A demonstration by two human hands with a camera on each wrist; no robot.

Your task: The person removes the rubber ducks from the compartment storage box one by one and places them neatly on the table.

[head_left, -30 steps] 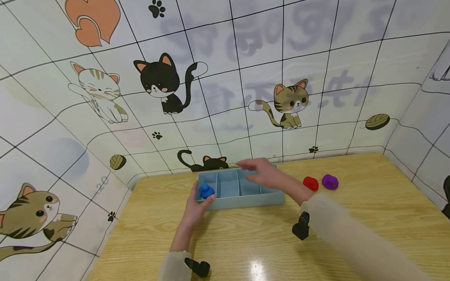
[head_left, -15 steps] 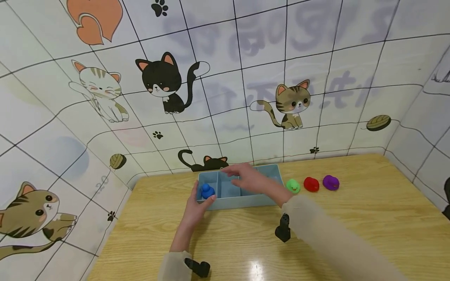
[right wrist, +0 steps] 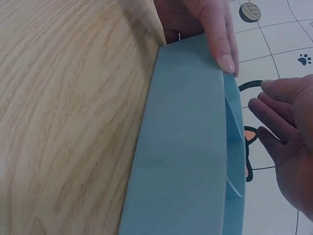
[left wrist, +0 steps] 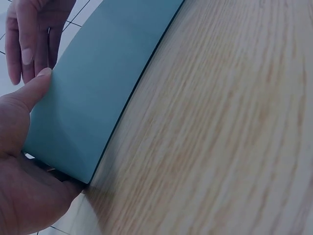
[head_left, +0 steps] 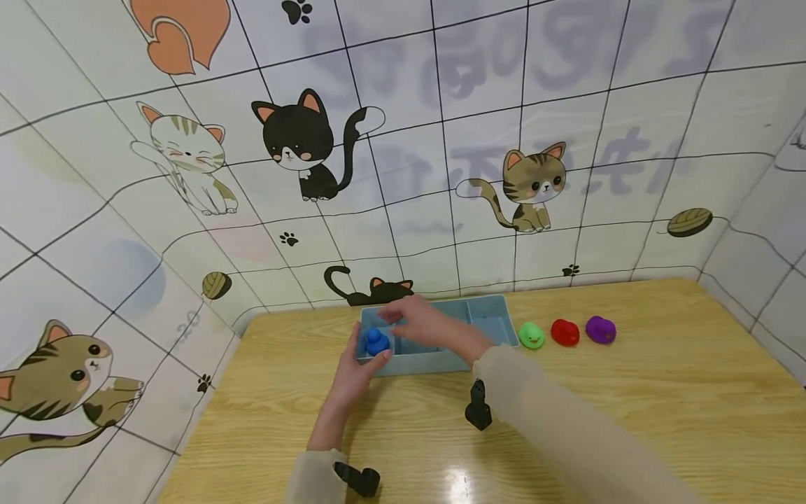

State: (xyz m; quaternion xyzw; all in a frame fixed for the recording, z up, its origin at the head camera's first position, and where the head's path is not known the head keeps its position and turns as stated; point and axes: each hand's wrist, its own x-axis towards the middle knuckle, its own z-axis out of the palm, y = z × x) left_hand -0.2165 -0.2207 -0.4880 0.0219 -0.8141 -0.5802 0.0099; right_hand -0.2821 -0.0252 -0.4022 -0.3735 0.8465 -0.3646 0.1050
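Observation:
A pale blue divided box [head_left: 415, 364] stands on the table close to the back wall. In its leftmost compartment sits a blue toy duck [head_left: 376, 342]. My left hand [head_left: 351, 374] grips the box's left end, thumb over the front wall; the left wrist view shows the thumb on the box wall [left wrist: 93, 93]. Above the left half of the box hovers my right hand [head_left: 425, 325], fingers loosely bent and pointing left towards the duck. In the right wrist view that hand [right wrist: 293, 127] holds nothing and is apart from the rim. Its forearm and hand cover part of the middle compartments.
To the right of the box a green duck [head_left: 532, 335], a red duck [head_left: 565, 332] and a purple duck [head_left: 601, 330] stand in a row on the wooden table [head_left: 567, 392]. A tile-patterned wall covering with cartoon cats [head_left: 535, 185] rises directly behind the box.
My right hand has moved left over the box, from its right half towards the blue duck, uncovering the green duck and the rightmost compartment. The left hand keeps its hold.

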